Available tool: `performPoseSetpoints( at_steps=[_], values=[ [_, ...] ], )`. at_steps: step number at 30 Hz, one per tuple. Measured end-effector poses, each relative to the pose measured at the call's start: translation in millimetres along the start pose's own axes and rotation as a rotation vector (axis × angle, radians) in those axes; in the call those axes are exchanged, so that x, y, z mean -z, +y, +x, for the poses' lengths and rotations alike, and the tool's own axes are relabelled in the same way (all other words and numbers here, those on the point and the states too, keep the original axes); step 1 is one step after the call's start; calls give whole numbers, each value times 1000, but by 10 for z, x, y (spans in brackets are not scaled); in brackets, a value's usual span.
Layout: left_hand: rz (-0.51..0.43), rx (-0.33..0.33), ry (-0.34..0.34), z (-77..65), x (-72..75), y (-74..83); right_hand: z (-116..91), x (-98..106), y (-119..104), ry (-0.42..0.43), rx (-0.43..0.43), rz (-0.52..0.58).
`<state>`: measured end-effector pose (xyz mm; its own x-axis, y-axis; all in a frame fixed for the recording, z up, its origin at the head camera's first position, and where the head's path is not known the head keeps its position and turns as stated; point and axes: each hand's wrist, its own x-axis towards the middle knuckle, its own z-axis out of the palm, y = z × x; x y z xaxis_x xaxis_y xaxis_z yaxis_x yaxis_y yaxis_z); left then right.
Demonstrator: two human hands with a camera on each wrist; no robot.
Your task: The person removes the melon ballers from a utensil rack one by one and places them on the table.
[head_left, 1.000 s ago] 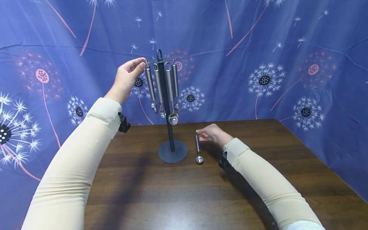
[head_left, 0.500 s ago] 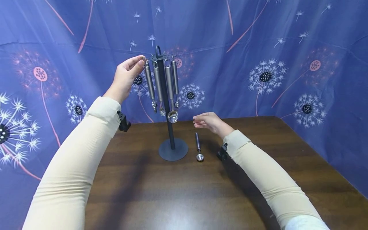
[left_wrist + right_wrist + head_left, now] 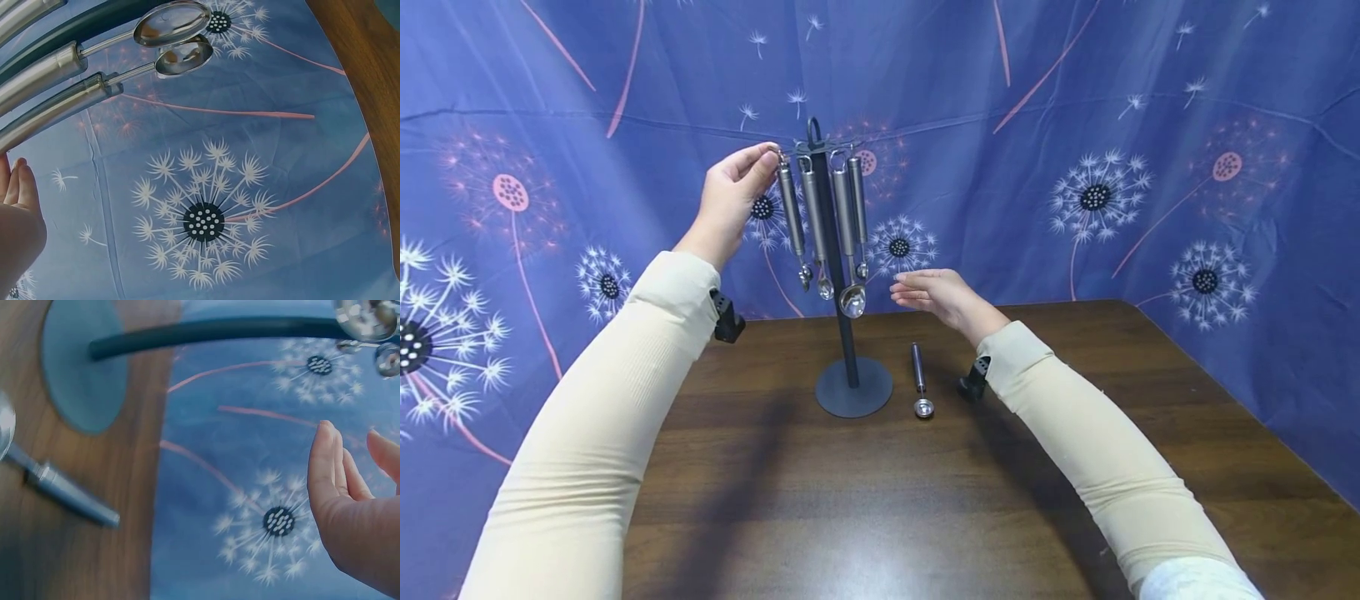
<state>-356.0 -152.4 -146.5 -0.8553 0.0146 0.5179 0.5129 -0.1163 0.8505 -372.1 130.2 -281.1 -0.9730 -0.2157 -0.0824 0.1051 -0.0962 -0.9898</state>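
My left hand (image 3: 728,198) is raised to the top of a dark metal stand (image 3: 854,392), thumb and fingertips pinching the upper end of the leftmost measuring spoon (image 3: 792,208). That spoon hangs bowl down; its ring end is hidden by the fingers. Several other steel measuring spoons (image 3: 844,208) hang beside it from the stand's hooks. Right of the stand, my right hand (image 3: 946,297) hovers above the table with fingers extended and nothing in them, as the right wrist view also shows. Below it one measuring spoon (image 3: 919,371) lies on the wood, bowl toward me.
The brown wooden table (image 3: 850,500) ends at a blue curtain (image 3: 1000,192) printed with dandelions, which hangs behind and along the sides. The stand's round base (image 3: 835,400) sits near the table's back edge.
My right hand has let go of the measuring spoon on the table and risen up and left toward the hanging spoons. The left hand has stayed at the stand's top.
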Motion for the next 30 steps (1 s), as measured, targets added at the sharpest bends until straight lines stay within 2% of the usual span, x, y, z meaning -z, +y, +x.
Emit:
performPoseSetpoints(
  at_steps=[8,18,26,30],
  values=[
    [21,-17,24,-4,-2,5,-34,-179,-239,-44,30,84],
    [15,-18,41,11,-12,-34,-44,-362,-586,-111,144,102],
    [43,-22,54,21,-10,-41,-29,-522,-650,-69,225,108],
    [62,-26,57,25,-1,-54,-20,-556,-664,-77,280,118]
  ],
)
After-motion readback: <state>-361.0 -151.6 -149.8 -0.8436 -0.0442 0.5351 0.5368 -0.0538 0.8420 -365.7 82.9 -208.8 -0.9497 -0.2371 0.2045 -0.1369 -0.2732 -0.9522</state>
